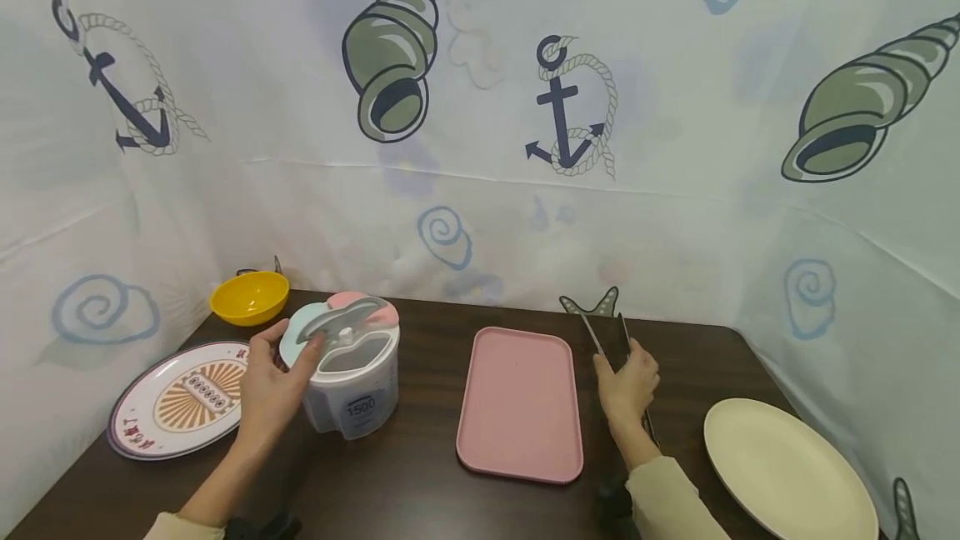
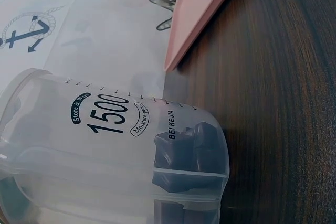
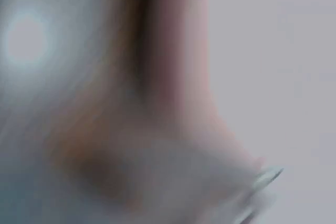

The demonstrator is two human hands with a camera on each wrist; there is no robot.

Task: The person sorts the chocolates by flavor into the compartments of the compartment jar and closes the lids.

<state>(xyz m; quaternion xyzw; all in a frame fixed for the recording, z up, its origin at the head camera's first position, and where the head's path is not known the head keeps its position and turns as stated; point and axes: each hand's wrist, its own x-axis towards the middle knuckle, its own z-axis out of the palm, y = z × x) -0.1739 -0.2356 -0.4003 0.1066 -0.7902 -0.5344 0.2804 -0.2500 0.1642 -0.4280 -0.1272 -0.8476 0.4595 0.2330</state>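
Note:
My left hand (image 1: 273, 390) grips the edge of a clear plastic storage container (image 1: 375, 398), its thumb by the raised grey lid flap (image 1: 341, 319). Below that flap, the front compartment stands uncovered; the blue and pink flaps lie flat. In the left wrist view, several dark, glossy pieces (image 2: 176, 156) show through the wall near the container's bottom. Right of the pink tray (image 1: 521, 407), my right hand (image 1: 628, 382) holds metal tongs (image 1: 594, 335), tips spread and pointing away from me. The right wrist view is heavily blurred.
A yellow bowl (image 1: 251, 298) stands at the back left corner, with a patterned oval plate (image 1: 150, 436) in front of it. A cream oval plate (image 1: 787, 465) lies at the right edge of the dark wooden table (image 1: 420, 490). Printed cloth (image 1: 487, 257) hangs close around the table.

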